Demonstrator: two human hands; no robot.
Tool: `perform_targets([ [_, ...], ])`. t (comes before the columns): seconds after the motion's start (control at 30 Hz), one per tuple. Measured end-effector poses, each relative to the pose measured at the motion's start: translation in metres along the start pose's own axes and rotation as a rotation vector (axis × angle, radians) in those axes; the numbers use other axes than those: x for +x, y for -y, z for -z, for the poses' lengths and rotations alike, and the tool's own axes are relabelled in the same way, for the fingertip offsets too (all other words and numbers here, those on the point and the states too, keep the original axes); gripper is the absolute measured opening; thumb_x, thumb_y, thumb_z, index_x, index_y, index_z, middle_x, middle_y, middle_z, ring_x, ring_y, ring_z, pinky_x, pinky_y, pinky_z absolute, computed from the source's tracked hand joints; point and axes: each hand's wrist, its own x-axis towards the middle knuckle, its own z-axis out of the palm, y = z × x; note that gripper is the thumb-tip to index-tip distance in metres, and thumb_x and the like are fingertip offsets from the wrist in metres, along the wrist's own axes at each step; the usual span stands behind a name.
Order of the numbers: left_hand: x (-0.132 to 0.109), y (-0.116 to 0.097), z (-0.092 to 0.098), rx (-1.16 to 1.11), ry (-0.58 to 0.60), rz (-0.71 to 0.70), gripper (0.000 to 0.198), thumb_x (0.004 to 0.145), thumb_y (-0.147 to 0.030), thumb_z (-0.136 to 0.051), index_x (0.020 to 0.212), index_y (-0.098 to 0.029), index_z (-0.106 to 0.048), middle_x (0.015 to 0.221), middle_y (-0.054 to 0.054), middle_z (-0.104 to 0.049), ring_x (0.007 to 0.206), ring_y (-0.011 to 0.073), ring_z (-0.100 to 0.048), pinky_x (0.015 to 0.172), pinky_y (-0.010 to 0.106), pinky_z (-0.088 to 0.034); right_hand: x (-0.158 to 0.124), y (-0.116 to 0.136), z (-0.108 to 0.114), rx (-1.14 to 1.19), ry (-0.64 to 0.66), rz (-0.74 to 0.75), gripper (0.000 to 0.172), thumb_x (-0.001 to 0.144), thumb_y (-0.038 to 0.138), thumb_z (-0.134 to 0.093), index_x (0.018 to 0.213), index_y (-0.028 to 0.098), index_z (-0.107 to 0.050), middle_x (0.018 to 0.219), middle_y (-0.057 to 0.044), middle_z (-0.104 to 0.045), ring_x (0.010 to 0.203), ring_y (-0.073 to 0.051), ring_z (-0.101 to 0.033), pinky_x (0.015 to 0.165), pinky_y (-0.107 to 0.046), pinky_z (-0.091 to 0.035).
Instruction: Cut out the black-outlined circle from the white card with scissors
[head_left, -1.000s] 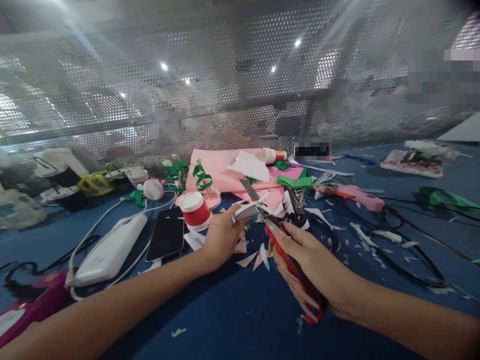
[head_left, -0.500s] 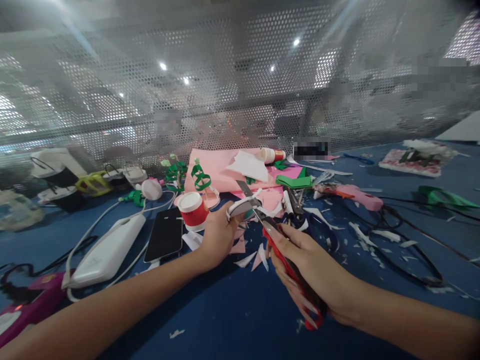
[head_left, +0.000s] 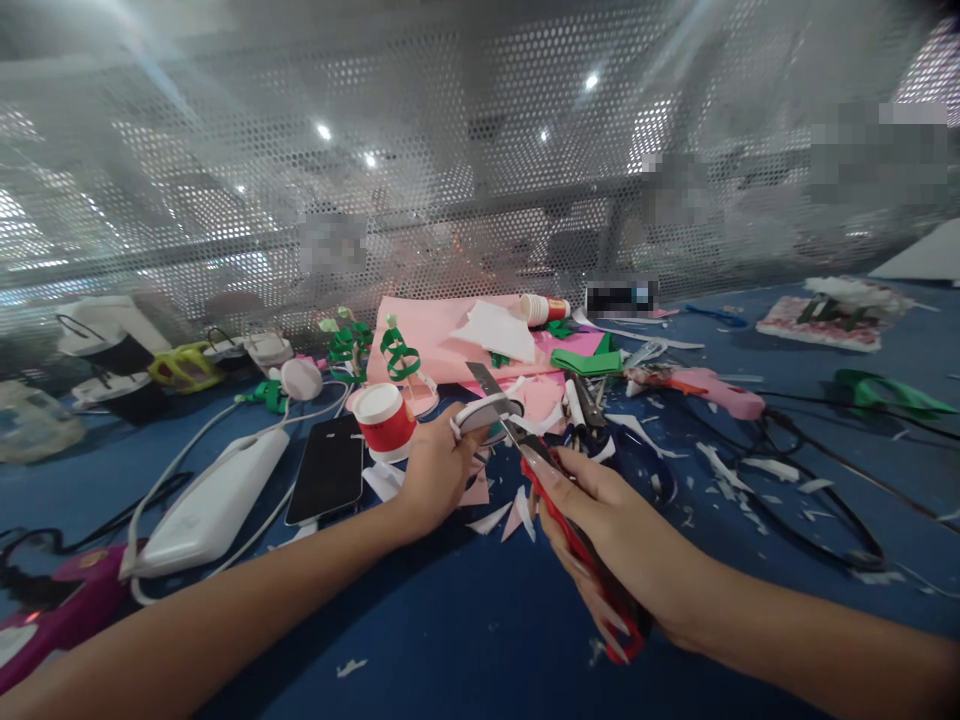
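Observation:
In the middle of the head view, my left hand (head_left: 435, 465) pinches a small white curved piece (head_left: 484, 410), which looks like paper or a cup rim. My right hand (head_left: 615, 530) is wrapped round the handles of red-handled scissors (head_left: 574, 540). Their blades are parted and meet the white piece at its right side, one blade reaching past it. A red and white paper cup (head_left: 384, 422) stands just left of my left hand. Pink and white paper scraps (head_left: 517, 515) lie on the blue table below the blades. My left fingertips are partly hidden behind the white piece.
On the left lie a black phone (head_left: 328, 470), a white power bank (head_left: 214, 505) with cables and a purple glue gun (head_left: 71, 610). Pink sheets (head_left: 427, 325) and green paper spirals (head_left: 401, 355) are at the back. A pink glue gun (head_left: 712, 390) trails its black cord at right.
The scissors have shifted slightly left against the white piece, and their blades sit a little differently on it. My left hand has hardly moved.

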Motion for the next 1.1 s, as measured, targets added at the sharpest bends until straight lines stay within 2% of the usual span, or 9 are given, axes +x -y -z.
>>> perform_targets([
  [0.13,-0.002,-0.003,0.002,0.077,-0.005,-0.007,0.016,0.079,-0.03,-0.051,0.085,-0.017,-0.059,0.054,-0.003,-0.057,0.047,0.0118,-0.051,0.046,0.021,-0.037,-0.002,-0.002,-0.001,-0.027,-0.009,-0.012,0.019,0.09,0.036,-0.039,0.078,0.022,-0.039,0.04,0.013,-0.039,0.02,-0.004,-0.035,0.024,-0.013,-0.033],
  [0.23,-0.006,-0.007,0.003,0.18,0.051,-0.039,0.016,0.079,-0.029,-0.051,0.084,-0.017,-0.059,0.051,-0.003,-0.055,0.045,0.0121,-0.051,0.046,0.022,-0.036,-0.002,-0.002,-0.002,-0.071,-0.023,0.022,0.019,0.09,0.036,-0.039,0.078,0.021,-0.04,0.039,0.012,-0.04,0.021,-0.003,-0.036,0.025,-0.012,-0.032],
  [0.37,-0.006,-0.01,0.004,0.168,0.093,-0.044,0.015,0.08,-0.03,-0.049,0.082,-0.017,-0.058,0.051,-0.002,-0.056,0.046,0.0129,-0.052,0.046,0.022,-0.035,0.0,-0.003,-0.001,-0.076,-0.036,0.058,0.018,0.09,0.035,-0.041,0.078,0.021,-0.04,0.039,0.012,-0.041,0.023,-0.003,-0.035,0.025,-0.012,-0.033],
  [0.53,-0.001,-0.005,0.003,0.067,-0.014,-0.078,0.01,0.075,-0.028,-0.056,0.077,-0.018,-0.057,0.058,-0.004,-0.056,0.053,0.0112,-0.05,0.051,0.021,-0.036,0.005,-0.002,0.004,0.031,0.02,0.051,0.018,0.089,0.038,-0.041,0.079,0.023,-0.04,0.039,0.012,-0.041,0.02,-0.005,-0.032,0.021,-0.015,-0.034],
  [0.67,0.001,0.001,0.002,-0.013,-0.108,-0.02,0.015,0.072,-0.031,-0.06,0.069,-0.019,-0.054,0.054,-0.006,-0.047,0.052,0.01,-0.045,0.049,0.02,-0.035,0.009,0.001,0.008,0.203,0.078,0.015,0.022,0.091,0.034,-0.038,0.073,0.021,-0.041,0.037,0.011,-0.041,0.019,-0.004,-0.027,0.019,-0.015,-0.032],
  [0.73,0.002,0.002,0.001,-0.017,-0.083,0.006,0.018,0.073,-0.033,-0.059,0.066,-0.019,-0.051,0.052,-0.007,-0.045,0.051,0.0101,-0.045,0.048,0.021,-0.034,0.01,0.003,0.009,0.285,0.095,-0.025,0.028,0.092,0.031,-0.035,0.067,0.021,-0.04,0.034,0.01,-0.038,0.018,-0.003,-0.022,0.019,-0.013,-0.028],
  [0.83,0.002,-0.001,0.002,0.016,0.044,-0.024,0.015,0.071,-0.032,-0.061,0.078,-0.02,-0.056,0.062,-0.004,-0.057,0.058,0.0131,-0.053,0.052,0.022,-0.039,0.013,0.007,0.011,0.362,0.082,-0.115,0.036,0.094,0.03,-0.03,0.061,0.02,-0.04,0.03,0.01,-0.034,0.019,-0.002,-0.018,0.019,-0.011,-0.024],
  [0.97,0.004,-0.004,0.002,0.134,0.11,-0.039,0.035,0.062,-0.025,-0.069,0.094,-0.021,-0.055,0.074,0.0,-0.063,0.069,0.0185,-0.059,0.057,0.026,-0.041,0.015,0.01,0.013,0.415,0.063,-0.158,0.044,0.095,0.032,-0.027,0.057,0.019,-0.041,0.029,0.009,-0.034,0.018,-0.002,-0.018,0.019,-0.011,-0.022],
  [1.1,0.005,0.0,-0.001,-0.103,0.096,0.1,0.028,0.067,-0.023,-0.062,0.093,-0.021,-0.053,0.066,-0.002,-0.06,0.054,0.014,-0.056,0.048,0.023,-0.042,0.015,0.01,0.012,0.434,0.066,-0.2,0.049,0.095,0.035,-0.027,0.051,0.018,-0.039,0.028,0.008,-0.033,0.018,-0.001,-0.018,0.019,-0.011,-0.021],
])
